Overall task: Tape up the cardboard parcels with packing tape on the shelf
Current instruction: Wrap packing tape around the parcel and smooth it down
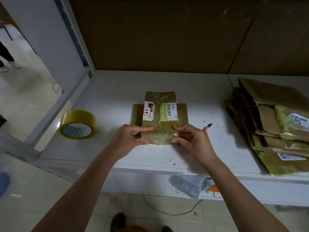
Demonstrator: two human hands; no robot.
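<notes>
A flattened cardboard parcel (pixel 159 114) with white labels and yellowish tape lies in the middle of the white shelf (pixel 107 101). My left hand (pixel 129 139) pinches its near left corner, index finger stretched across the top. My right hand (pixel 192 139) pinches the near right corner between thumb and fingers. A strip of clear tape sticks out along the parcel's near edge. A roll of yellow packing tape (pixel 77 124) stands tilted on the shelf to the left, apart from both hands.
A pink-handled cutter (pixel 207 127) lies just right of my right hand. A stack of flattened taped cartons (pixel 274 126) fills the shelf's right side. Brown cardboard (pixel 158 30) lines the back. A crumpled grey bag (pixel 189 185) hangs below the shelf's front edge.
</notes>
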